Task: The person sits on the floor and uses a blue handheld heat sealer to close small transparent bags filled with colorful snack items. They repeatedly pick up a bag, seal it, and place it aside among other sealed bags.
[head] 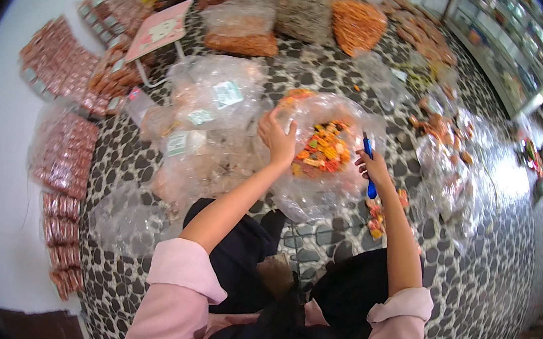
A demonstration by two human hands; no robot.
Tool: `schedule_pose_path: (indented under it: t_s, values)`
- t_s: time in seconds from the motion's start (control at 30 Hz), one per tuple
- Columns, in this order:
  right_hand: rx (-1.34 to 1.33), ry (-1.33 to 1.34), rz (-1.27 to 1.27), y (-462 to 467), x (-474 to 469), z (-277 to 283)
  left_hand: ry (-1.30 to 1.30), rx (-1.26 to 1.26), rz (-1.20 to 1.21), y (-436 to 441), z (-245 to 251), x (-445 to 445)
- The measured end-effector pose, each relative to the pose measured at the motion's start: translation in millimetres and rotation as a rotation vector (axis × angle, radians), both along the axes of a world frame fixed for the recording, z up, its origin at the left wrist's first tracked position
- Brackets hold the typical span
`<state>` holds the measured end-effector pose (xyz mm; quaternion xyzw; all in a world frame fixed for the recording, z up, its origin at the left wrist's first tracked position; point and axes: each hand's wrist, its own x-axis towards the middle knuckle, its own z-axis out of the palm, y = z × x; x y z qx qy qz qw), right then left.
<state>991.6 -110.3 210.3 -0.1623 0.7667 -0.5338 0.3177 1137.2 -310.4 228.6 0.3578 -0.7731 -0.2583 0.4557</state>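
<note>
In front of me on the floor lies a clear plastic bag [308,201], its mouth spread wide. Small orange, yellow and red pieces [326,148] show inside it. My left hand [277,137] rests at the bag's left edge, fingers curved over the plastic; whether they pinch it is unclear. At the bag's right side, my right hand [374,168] holds a blue cutter knife [368,148], with the blade end pointing away from me. More orange pieces [300,94] sit at the bag's far edge. Small colored packets or pieces [375,219] lie below my right hand.
Large clear bags with labels [215,93] lie to the left. A pink folding table [159,31] stands behind them. Stacked packs of brown goods [57,62] line the left wall. Filled sacks [300,7] stand at the back; crumpled plastic [452,170] covers floor on the right.
</note>
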Motion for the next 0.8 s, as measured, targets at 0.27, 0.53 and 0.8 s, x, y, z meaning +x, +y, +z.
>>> schedule_pose_path:
  t_s: [0.27,0.53,0.8]
  values:
    - [0.092,0.067,-0.726,163.6,-45.5,-107.5,-0.501,0.284,-1.245,145.6,-74.5,-72.7]
    - [0.539,0.23,-0.384,201.8,-0.7,-204.1,-0.734,0.042,-0.96,227.5,-229.7,-116.5]
    - [0.528,0.268,-0.317,187.0,-10.8,-188.6,-0.64,0.33,-0.892,231.4,-226.2,-124.6]
